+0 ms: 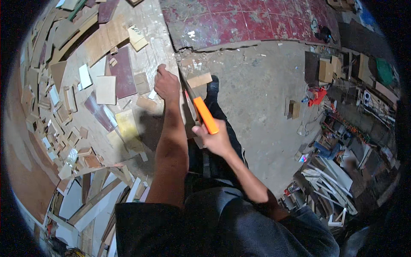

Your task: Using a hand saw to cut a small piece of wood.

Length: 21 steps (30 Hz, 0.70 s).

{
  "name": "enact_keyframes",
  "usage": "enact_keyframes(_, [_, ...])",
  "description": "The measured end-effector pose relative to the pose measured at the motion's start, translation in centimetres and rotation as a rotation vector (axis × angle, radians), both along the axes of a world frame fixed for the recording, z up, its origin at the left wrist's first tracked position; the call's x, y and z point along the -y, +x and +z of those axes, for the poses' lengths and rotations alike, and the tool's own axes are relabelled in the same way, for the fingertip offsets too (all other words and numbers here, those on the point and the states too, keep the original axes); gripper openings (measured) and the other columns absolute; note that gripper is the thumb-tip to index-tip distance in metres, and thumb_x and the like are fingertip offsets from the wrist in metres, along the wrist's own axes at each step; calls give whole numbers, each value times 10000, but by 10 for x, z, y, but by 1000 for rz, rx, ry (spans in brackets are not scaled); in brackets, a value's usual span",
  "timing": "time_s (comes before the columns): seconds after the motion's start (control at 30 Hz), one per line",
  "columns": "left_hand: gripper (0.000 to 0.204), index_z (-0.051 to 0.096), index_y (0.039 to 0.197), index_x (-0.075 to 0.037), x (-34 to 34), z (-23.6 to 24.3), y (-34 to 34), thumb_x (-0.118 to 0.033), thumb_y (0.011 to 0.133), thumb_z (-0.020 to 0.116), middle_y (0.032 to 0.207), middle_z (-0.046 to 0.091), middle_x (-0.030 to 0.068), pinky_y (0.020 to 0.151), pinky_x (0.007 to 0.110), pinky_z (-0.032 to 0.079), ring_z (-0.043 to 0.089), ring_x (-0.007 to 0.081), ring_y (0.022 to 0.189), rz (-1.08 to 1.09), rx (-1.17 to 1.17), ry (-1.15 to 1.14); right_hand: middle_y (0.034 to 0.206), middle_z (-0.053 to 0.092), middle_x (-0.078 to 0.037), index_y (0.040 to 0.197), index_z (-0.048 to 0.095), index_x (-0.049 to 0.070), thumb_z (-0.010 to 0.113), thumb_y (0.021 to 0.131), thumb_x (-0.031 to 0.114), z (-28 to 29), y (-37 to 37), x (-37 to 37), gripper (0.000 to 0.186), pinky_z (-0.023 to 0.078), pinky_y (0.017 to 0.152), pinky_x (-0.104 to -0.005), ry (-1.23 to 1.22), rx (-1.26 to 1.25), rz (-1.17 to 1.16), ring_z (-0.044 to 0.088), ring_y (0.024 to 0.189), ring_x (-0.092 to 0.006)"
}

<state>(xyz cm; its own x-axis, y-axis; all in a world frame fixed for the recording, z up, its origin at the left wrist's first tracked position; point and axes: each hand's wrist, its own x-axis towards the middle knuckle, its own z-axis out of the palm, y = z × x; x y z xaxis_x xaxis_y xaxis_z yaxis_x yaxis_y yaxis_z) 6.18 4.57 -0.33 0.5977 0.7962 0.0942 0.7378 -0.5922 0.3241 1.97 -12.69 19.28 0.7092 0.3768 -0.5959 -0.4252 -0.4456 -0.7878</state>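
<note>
My left hand (168, 85) has its fingers bent onto the pale board (150, 60) at that board's right edge. My right hand (212, 138) grips the orange handle (204, 115) of what looks like a handsaw. Its dark, narrow blade (188, 89) runs up along the board's edge, just right of my left hand; where it meets the wood is unclear. A short tan offcut (199, 79) lies beyond the blade, near my dark shoe (212, 84). Maroon (125, 73) and yellow (128, 125) pieces are left of my left arm.
Wood offcuts (64, 105) crowd the left, with long boards (92, 201) lower left. Concrete floor (261, 107) spreads to my right, bordered above by a cracked edge and red tiles (244, 23). Cables, a red item (316, 96) and piled white strips (325, 184) line the right.
</note>
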Motion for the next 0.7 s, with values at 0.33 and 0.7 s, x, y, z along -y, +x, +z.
enact_keyframes(0.33, [210,551,1119,-116,4,1,0,-91,911,564,821,655,133,630,487,520,658,345,768,8,-70,-52,666,589,-48,953,616,-8,828,828,178,21,-3,-16,309,466,563,-294,-42,242,-20,553,580,-132])
enact_keyframes(0.7, [195,553,1097,-120,5,1,2,-104,904,577,837,654,124,615,486,520,657,342,760,3,-57,-24,618,499,-12,744,537,2,718,866,50,19,0,-28,223,413,552,-310,-90,125,-70,461,599,-91])
